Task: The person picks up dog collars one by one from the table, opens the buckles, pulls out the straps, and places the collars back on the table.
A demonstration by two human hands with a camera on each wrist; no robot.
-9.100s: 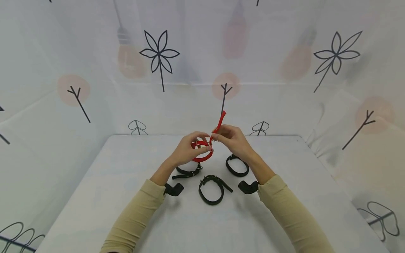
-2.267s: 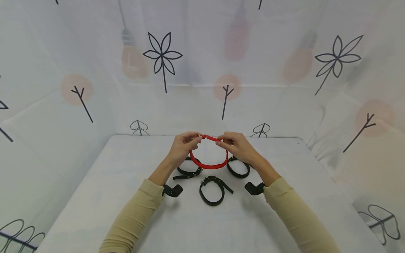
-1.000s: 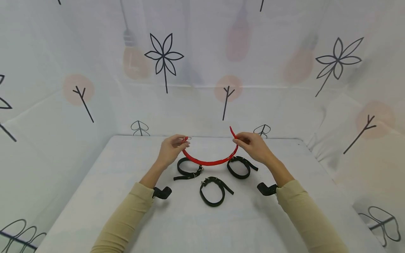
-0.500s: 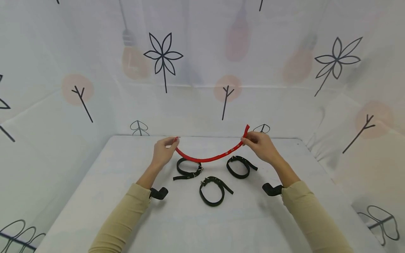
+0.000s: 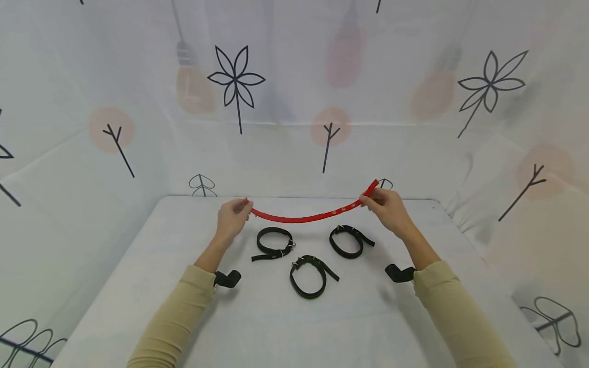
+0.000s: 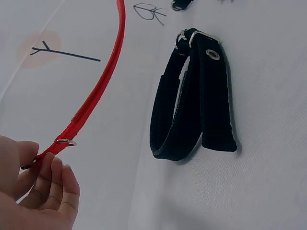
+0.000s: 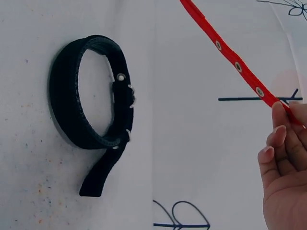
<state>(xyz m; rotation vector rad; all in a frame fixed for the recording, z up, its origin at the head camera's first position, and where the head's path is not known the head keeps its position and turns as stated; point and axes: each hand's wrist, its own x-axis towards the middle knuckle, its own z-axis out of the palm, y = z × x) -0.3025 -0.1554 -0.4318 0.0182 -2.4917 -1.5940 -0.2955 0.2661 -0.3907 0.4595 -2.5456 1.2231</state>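
A red collar [image 5: 294, 220] with metal eyelets hangs stretched out in a shallow curve above the far part of the table. Its buckle end is pinched between thumb and fingers of my left hand [image 5: 231, 219]; a metal loop shows beside the fingertips in the left wrist view. My right hand [image 5: 388, 209] pinches the strap near its other end, whose tip sticks up past the fingers. Below it on the table lie three black collars, each buckled into a loop: one at left [image 5: 275, 253], one at right [image 5: 346, 254], one nearer [image 5: 308, 295].
The white table [image 5: 294, 332] reaches back to a white backdrop [image 5: 285, 158] printed with flowers, twigs and bulbs. A black wrist camera [image 5: 228, 279] sits on the left wrist, another camera [image 5: 399, 273] on the right.
The red collar was a closed loop between both hands; it came unbuckled, and the hands have moved apart, drawing it out nearly straight. The black collars have stayed in place.
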